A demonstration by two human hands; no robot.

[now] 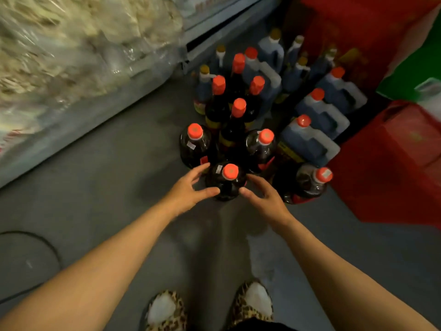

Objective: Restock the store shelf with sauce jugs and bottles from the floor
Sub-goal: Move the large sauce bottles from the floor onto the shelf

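nearest the camera, a pair of leopard-print slippers [210,306] stands on the grey floor [95,187], and both bare arms reach forward and down from there. the left hand [188,189] and the right hand [265,194] are spread wide on either side of the nearest jug [225,181], a round dark container with a red cap [230,171]; the left thumb tip looks to be touching or just about touching its shoulder, the right fingers sit just beside it, and neither hand is closed on anything yet. that jug stands upright at the near end of the cluster on the floor. it looks full of dark liquid, so i would judge it heavy, with smooth rigid plastic walls that could slip through bare palms; cupping both sides low on the body seems the safer hold, rather than lifting by the cap alone. just beyond it stand similar round jugs [194,145] left and right, then taller slim dark bottles [235,125] with red caps, packed close, so a tilted lift might knock one over. to the right runs a row of squarish handled jugs [310,142], whose moulded handles offer an easier grip. farther back are smaller gold-capped bottles [202,87]. the shelf base [100,108] runs along the left, with wrapped pale goods above, and red cartons [391,168] stand on the right.
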